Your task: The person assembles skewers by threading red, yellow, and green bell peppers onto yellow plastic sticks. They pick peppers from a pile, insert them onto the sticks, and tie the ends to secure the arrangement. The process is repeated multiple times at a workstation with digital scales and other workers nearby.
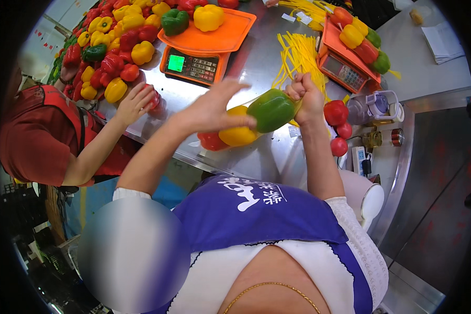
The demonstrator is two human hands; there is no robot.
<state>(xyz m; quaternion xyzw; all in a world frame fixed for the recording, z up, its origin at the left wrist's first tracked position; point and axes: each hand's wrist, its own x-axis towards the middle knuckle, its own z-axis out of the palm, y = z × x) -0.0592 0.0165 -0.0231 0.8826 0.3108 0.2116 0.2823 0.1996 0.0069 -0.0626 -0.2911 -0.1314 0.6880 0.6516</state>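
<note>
A red bell pepper (212, 141), a yellow bell pepper (237, 127) and a green bell pepper (271, 111) lie in a row in what looks like a thin, yellowish net bag, held over the metal table. My right hand (307, 98) is closed in a fist around the gathered end of the bag, beside the green pepper. My left hand (213, 109) is open and slightly blurred, its fingers apart above the row. Its thumb reaches across the yellow pepper toward the green one; whether it presses on them I cannot tell.
An orange scale (193, 66) carries loose peppers; a second orange scale (344, 72) holds packed ones. Yellow strips (298, 57) lie between them. Peppers (112, 63) are heaped at the far left, near a co-worker's hand (136, 104). Red peppers (336, 112) and a jug (369, 108) stand right.
</note>
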